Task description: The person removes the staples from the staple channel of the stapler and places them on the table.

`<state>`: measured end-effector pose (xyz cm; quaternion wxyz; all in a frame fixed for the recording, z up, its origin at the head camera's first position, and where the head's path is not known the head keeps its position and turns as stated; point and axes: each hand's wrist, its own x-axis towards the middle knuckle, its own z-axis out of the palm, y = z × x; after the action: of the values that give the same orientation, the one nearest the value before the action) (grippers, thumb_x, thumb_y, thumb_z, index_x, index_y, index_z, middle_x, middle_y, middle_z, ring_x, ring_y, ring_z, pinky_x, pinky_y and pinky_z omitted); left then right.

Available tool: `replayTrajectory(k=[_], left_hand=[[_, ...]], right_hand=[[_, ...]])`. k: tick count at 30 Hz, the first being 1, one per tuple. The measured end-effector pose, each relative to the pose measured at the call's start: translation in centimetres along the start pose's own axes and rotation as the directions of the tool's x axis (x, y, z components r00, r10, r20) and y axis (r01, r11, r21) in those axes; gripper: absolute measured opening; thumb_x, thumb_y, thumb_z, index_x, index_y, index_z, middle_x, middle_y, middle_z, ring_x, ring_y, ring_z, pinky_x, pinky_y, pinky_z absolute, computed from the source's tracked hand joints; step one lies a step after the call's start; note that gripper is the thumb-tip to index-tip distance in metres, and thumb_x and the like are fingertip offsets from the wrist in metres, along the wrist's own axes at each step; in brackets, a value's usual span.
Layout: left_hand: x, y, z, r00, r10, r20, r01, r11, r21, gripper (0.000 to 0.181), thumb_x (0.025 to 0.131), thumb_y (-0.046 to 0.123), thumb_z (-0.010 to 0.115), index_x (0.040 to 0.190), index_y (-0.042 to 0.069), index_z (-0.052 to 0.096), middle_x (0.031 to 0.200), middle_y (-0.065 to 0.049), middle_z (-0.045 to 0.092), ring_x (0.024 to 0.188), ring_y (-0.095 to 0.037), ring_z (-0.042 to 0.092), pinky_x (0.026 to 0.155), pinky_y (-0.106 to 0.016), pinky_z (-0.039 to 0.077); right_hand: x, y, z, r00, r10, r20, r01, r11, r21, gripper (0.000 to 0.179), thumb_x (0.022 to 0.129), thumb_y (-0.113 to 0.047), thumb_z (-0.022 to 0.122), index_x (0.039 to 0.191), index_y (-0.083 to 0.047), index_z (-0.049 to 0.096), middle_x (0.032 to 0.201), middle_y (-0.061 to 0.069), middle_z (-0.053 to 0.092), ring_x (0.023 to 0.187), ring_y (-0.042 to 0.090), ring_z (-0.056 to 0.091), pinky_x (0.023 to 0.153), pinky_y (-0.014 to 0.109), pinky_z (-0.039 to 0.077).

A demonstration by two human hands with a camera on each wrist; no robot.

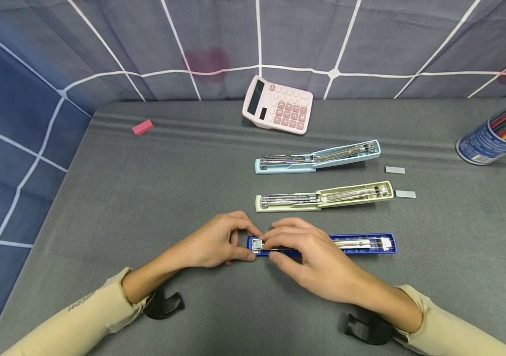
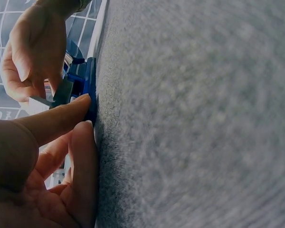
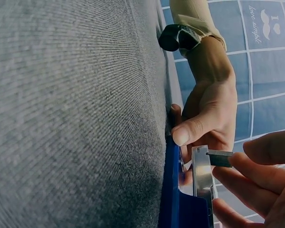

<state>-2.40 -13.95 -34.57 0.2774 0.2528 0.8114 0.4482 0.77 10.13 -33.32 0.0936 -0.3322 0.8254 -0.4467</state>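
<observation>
A blue stapler [image 1: 364, 244] lies opened out flat on the grey cloth, its metal magazine [image 3: 202, 173] showing. My left hand [image 1: 217, 241] grips the stapler's left end between thumb and fingers. Over the stapler's middle, my right hand [image 1: 319, 257] pinches a small strip of staples [image 3: 221, 159] at the magazine's end. The right hand hides much of the stapler in the head view. Beyond it lie a pale green stapler [image 1: 288, 200] and a light blue stapler [image 1: 286, 164], both opened out.
Two staple strips, one upper [image 1: 395, 170] and one lower [image 1: 405, 194], lie right of the far staplers. A pink calculator [image 1: 278, 105] and a pink eraser [image 1: 143, 127] lie farther back. A blue pencil can [image 1: 484, 143] stands at the right.
</observation>
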Motion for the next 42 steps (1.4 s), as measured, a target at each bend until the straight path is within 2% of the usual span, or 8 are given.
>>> replayTrajectory(k=[6, 11, 15, 20, 28, 32, 35, 42], left_hand=[[0.0, 0.0, 0.0, 1.000, 0.001, -0.002, -0.001, 1.000, -0.002, 0.032, 0.081, 0.008, 0.082, 0.111, 0.009, 0.072, 0.097, 0.000, 0.058, 0.047, -0.010, 0.054, 0.044, -0.028, 0.052], [0.0, 0.0, 0.0, 1.000, 0.002, -0.011, -0.002, 1.000, -0.008, 0.031, 0.081, 0.009, 0.083, 0.109, 0.009, 0.071, 0.097, 0.001, 0.058, 0.046, -0.010, 0.055, 0.045, -0.028, 0.052], [-0.1, 0.0, 0.0, 1.000, 0.002, -0.019, -0.003, 1.000, -0.004, 0.030, 0.080, 0.010, 0.083, 0.108, 0.009, 0.071, 0.096, 0.001, 0.059, 0.046, -0.010, 0.055, 0.044, -0.028, 0.051], [0.0, -0.2, 0.0, 1.000, 0.010, -0.021, -0.010, 1.000, 0.001, 0.030, 0.081, 0.011, 0.083, 0.108, 0.010, 0.072, 0.096, 0.002, 0.059, 0.047, -0.009, 0.054, 0.044, -0.027, 0.051], [0.0, 0.0, 0.0, 1.000, 0.011, -0.012, -0.011, 1.000, -0.005, 0.031, 0.081, 0.009, 0.083, 0.109, 0.008, 0.071, 0.096, 0.001, 0.059, 0.046, -0.009, 0.054, 0.044, -0.027, 0.051], [0.0, -0.1, 0.0, 1.000, 0.013, -0.011, -0.013, 1.000, -0.011, 0.031, 0.081, 0.009, 0.082, 0.109, 0.008, 0.071, 0.097, 0.001, 0.058, 0.046, -0.009, 0.053, 0.045, -0.027, 0.051], [0.0, -0.2, 0.0, 1.000, 0.017, -0.015, -0.018, 1.000, -0.007, 0.030, 0.081, 0.009, 0.082, 0.109, 0.008, 0.071, 0.096, 0.001, 0.058, 0.046, -0.009, 0.053, 0.045, -0.027, 0.051], [0.0, -0.1, 0.0, 1.000, 0.017, -0.022, -0.016, 1.000, 0.009, 0.029, 0.080, 0.009, 0.083, 0.107, 0.008, 0.071, 0.095, 0.001, 0.058, 0.047, -0.009, 0.053, 0.045, -0.027, 0.051]], right_hand=[[0.0, 0.0, 0.2, 0.999, 0.020, -0.037, -0.019, 0.999, 0.037, 0.020, 0.090, -0.010, 0.071, 0.109, -0.016, 0.071, 0.118, -0.009, 0.063, 0.118, 0.013, 0.054, 0.098, 0.039, 0.047], [0.2, -0.1, 0.4, 0.998, 0.043, -0.051, -0.040, 0.998, 0.057, 0.030, 0.091, -0.009, 0.071, 0.120, -0.015, 0.068, 0.118, -0.010, 0.063, 0.112, 0.007, 0.056, 0.091, 0.035, 0.051], [0.6, -0.2, 0.6, 0.999, 0.001, -0.048, 0.000, 1.000, 0.028, 0.031, 0.091, -0.006, 0.070, 0.121, -0.011, 0.069, 0.116, -0.009, 0.065, 0.111, 0.008, 0.055, 0.092, 0.035, 0.050], [1.0, -0.3, 0.7, 0.998, -0.028, -0.052, 0.028, 1.000, -0.007, 0.026, 0.089, -0.005, 0.072, 0.114, -0.011, 0.071, 0.114, -0.009, 0.066, 0.111, 0.008, 0.054, 0.092, 0.034, 0.049], [1.2, -0.5, 1.1, 0.994, 0.089, -0.068, -0.092, 0.995, -0.040, 0.023, 0.084, -0.010, 0.079, 0.103, -0.017, 0.069, 0.104, -0.011, 0.065, 0.099, 0.008, 0.056, 0.084, 0.035, 0.049], [1.2, -0.5, 1.2, 0.990, 0.122, -0.072, -0.125, 0.992, -0.026, 0.021, 0.084, -0.011, 0.079, 0.101, -0.018, 0.069, 0.100, -0.010, 0.064, 0.094, 0.009, 0.059, 0.080, 0.035, 0.050], [1.2, -0.5, 1.2, 0.990, 0.113, -0.082, -0.113, 0.994, -0.001, 0.020, 0.085, -0.011, 0.079, 0.101, -0.018, 0.069, 0.099, -0.011, 0.064, 0.093, 0.010, 0.060, 0.079, 0.035, 0.051], [1.1, -0.2, 1.3, 0.997, 0.036, -0.075, -0.033, 0.998, 0.048, 0.016, 0.092, -0.011, 0.071, 0.106, -0.016, 0.066, 0.103, -0.009, 0.064, 0.093, 0.006, 0.059, 0.078, 0.032, 0.052]])
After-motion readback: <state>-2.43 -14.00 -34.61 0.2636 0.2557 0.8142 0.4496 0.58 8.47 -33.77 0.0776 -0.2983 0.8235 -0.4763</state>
